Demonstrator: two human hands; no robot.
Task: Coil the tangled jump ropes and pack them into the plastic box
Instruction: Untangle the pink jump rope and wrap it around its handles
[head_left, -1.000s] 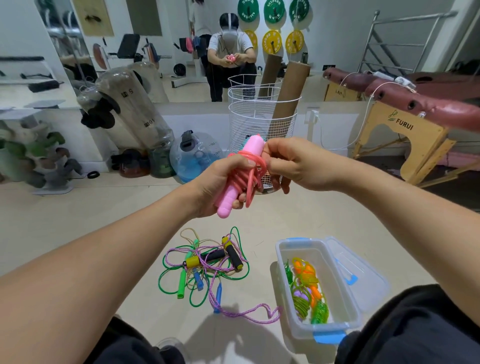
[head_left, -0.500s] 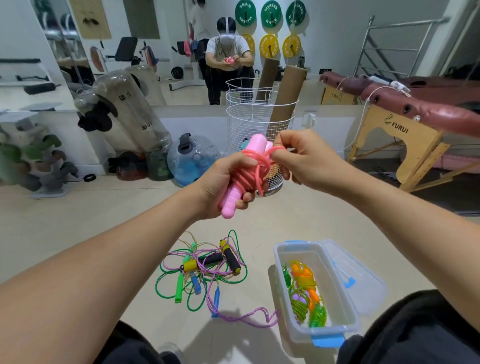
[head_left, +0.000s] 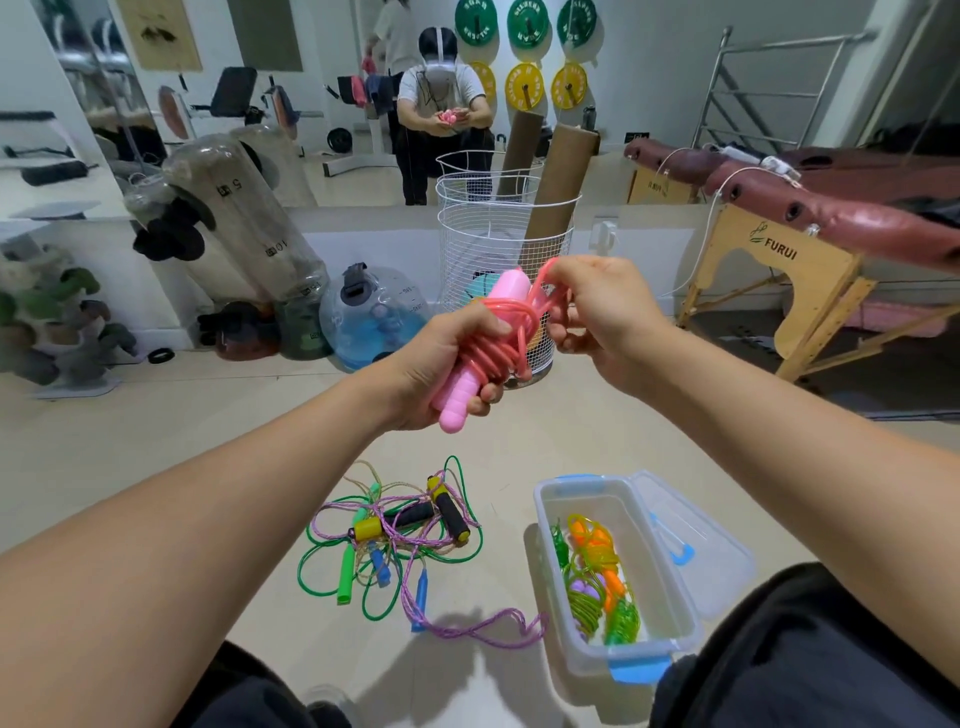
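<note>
Two hands (head_left: 447, 364) (head_left: 602, 317), one plastic box (head_left: 587, 660), one pink rope (head_left: 493, 343), one tangled pile (head_left: 395, 535).

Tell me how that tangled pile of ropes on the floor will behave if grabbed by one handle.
The tangled ropes would likely come up floppy, dragging interlocked loops along. The purple cord trailing toward the plastic box would probably snag.
</note>
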